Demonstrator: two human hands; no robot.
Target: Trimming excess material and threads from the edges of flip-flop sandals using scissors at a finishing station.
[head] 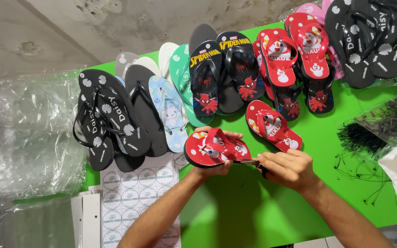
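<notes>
My left hand point(213, 168) grips a small red flip-flop point(217, 149) with a cartoon print, holding it sideways just above the green table point(253, 206). My right hand point(289, 168) is closed around a small dark tool point(252, 162) whose tip touches the flip-flop's heel end. A matching red flip-flop point(273, 125) lies flat on the table just beyond my right hand.
Rows of flip-flops cover the table's far side: black ones point(109, 119), a light blue one point(168, 112), black cartoon-print ones point(207, 82), red ones point(295, 50). A sheet of round stickers point(138, 197) lies at left. A bag of black plastic ties point(377, 126) sits at right.
</notes>
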